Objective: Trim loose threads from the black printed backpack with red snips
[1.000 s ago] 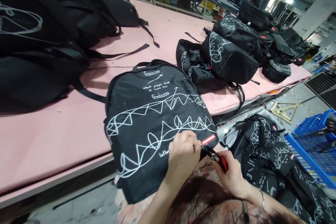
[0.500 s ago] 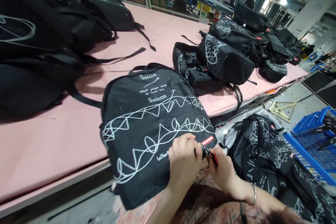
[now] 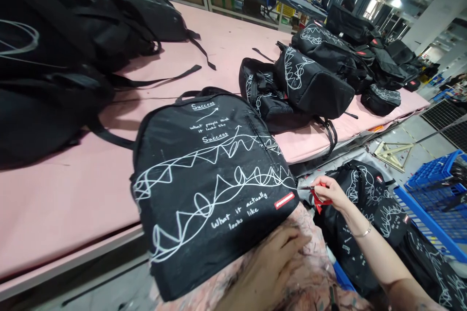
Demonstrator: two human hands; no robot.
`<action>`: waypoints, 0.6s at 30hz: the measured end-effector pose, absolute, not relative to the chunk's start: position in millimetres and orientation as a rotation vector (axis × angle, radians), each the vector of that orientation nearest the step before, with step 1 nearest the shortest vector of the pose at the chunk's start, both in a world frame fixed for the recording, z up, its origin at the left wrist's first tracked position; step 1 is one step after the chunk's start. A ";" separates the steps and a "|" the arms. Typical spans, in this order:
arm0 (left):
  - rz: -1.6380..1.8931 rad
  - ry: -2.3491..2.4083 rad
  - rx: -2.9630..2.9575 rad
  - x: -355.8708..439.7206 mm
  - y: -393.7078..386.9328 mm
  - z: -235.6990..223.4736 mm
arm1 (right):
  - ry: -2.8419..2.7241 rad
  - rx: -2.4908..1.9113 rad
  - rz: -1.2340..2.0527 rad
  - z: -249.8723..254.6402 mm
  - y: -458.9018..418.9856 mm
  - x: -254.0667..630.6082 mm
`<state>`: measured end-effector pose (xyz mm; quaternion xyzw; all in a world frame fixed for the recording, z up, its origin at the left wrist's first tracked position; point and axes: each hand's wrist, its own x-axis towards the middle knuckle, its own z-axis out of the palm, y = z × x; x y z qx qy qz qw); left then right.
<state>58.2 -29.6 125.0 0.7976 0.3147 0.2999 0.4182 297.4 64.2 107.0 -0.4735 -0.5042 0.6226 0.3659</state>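
A black backpack (image 3: 204,180) with white scribble print and a small red label (image 3: 284,200) lies half on the pink table (image 3: 65,194), half on my lap. My right hand (image 3: 330,193) is closed on red-handled scissors (image 3: 316,195), held at the backpack's right edge with the tips pointing at the fabric. My left hand (image 3: 275,252) rests low on my lap just below the backpack's lower edge, fingers curled loosely, nothing visible in it.
Piles of black backpacks lie at the table's far left (image 3: 54,43) and back right (image 3: 317,73). More printed backpacks (image 3: 368,214) lie on the floor to my right, beside a blue plastic crate (image 3: 434,194). A wooden frame (image 3: 392,151) lies on the floor.
Both hands left the red label. My left hand dropped to my lap, my right hand swung right with the scissors to the backpack's side edge. The print "What it actually looks like" is now uncovered.
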 end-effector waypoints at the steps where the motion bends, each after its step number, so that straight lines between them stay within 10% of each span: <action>1: 0.711 0.813 1.925 58.4 -30.1 121.1 | -1.337 -1.214 1.623 106.9 69.3 299.8; 18: 0.585 1.039 1.331 76.9 -32.4 92.3 | -1.795 -1.203 1.607 114.6 103.8 295.8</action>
